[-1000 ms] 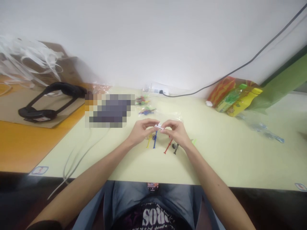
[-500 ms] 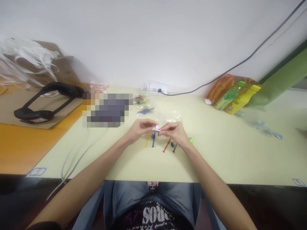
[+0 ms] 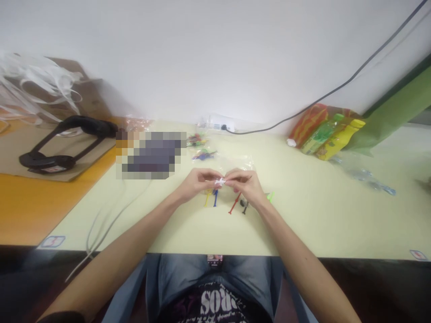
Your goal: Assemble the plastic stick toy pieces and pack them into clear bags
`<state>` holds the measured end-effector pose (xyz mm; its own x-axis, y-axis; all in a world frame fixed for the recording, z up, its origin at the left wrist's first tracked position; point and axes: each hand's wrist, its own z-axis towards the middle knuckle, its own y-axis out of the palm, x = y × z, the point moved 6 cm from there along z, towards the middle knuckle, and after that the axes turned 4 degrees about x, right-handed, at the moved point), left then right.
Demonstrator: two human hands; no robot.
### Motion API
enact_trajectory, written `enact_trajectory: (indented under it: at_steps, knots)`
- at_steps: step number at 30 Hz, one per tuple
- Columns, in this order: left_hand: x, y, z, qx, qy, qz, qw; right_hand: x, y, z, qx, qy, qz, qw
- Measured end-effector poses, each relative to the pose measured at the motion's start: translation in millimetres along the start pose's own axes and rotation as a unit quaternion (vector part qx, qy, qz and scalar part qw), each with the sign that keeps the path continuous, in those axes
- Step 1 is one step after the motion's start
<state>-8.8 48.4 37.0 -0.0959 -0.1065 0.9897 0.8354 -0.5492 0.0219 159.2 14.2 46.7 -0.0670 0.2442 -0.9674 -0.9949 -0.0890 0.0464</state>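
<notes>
Shirt (image 3: pixel 188 305): large white letters on the dark front; an O and an S are legible, an adjacent character resembles R, and the complete word cannot be determined. Smaller white script near the letters: illegible.
Bench (image 3: pixel 336 215): one sticker at each front corner, left sticker (image 3: pixel 52 242) and right sticker (image 3: pixel 418 255), each with a blue outline and a red mark; characters not readable.
Black frame-shaped device (image 3: pixel 50 160): white label (image 3: pixel 54 169) with red print, unreadable.
Green bottle (image 3: pixel 319 134) and yellow package (image 3: pixel 340 141): printing too blurred to read.
</notes>
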Motion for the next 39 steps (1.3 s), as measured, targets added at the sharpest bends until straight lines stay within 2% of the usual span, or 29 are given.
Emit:
enact_trajectory:
  at_steps: [10, 25, 34, 39]
  knots:
    - [0.7, 0.7, -0.2, 0.006, -0.002, 0.009, 1.0, 0.9, 0.1, -0.9, -0.015, 0.002, -0.01, 1.0]
    - [14.1, 5.6, -4.1, -0.048, 0.033, 0.077, 0.995, -6.9, 3.6, -2.4, -0.074, -0.031, -0.066, 0.995]
    - [13.9, 5.4, -5.1, -0.068, 0.023, 0.098, 0.993, -7.3, 4.6, 1.9, -0.08, -0.04, -0.106, 0.99]
    - [18.0, 6.6, -6.8, -0.041, 0.059, 0.096, 0.993, -13.1, -1.3, 0.9, -0.055, -0.052, -0.114, 0.991]
